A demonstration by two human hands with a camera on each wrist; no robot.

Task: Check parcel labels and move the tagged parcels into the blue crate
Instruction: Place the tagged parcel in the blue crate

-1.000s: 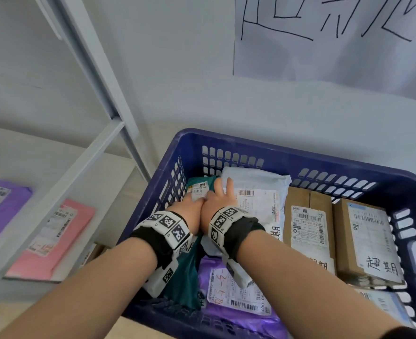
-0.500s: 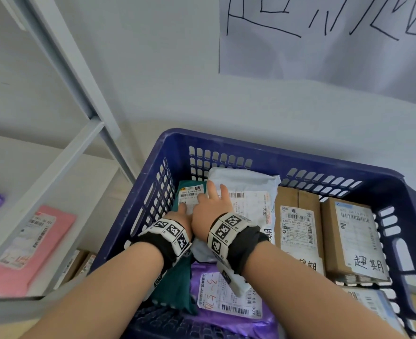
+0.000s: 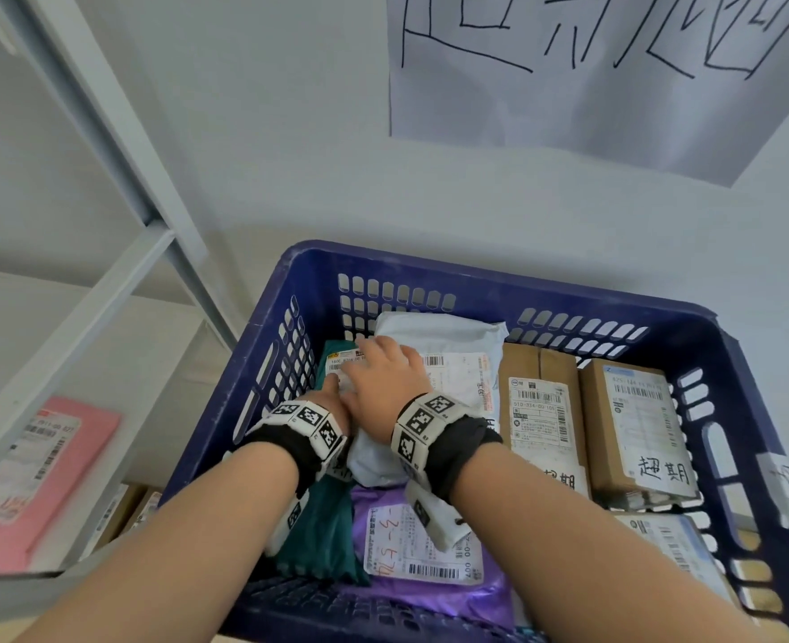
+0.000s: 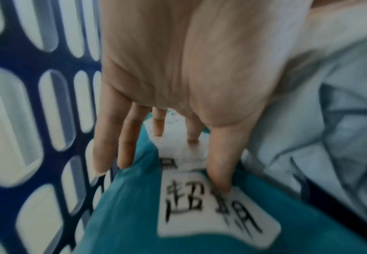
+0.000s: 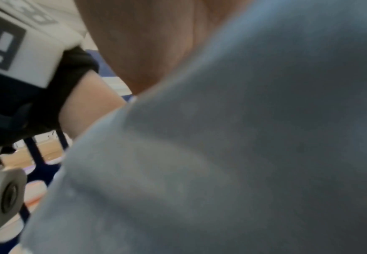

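Note:
The blue crate [image 3: 476,280] holds several parcels. Along its left wall lies a teal parcel [image 3: 318,526] with a white handwritten tag [image 4: 211,211]. My left hand [image 3: 332,387] presses down on this parcel [image 4: 123,214]. In the left wrist view the hand [image 4: 161,123] has straight fingers and its thumb rests on the tag's edge. My right hand [image 3: 383,373] lies flat across the teal parcel's printed label and the edge of a grey mailer [image 3: 443,331]. In the right wrist view that mailer [image 5: 243,154] fills the frame, with only the palm [image 5: 145,43] showing.
Two cardboard boxes [image 3: 541,410] [image 3: 634,424] with handwritten tags stand at the crate's right. A purple mailer [image 3: 425,549] lies in front. A grey metal shelf frame [image 3: 105,290] rises on the left, with a pink parcel [image 3: 40,475] on the shelf. A paper sign [image 3: 592,62] hangs on the wall.
My right hand has slid left onto the teal parcel's label. My left hand has drawn back a little along the teal parcel. The head view has swung to the right.

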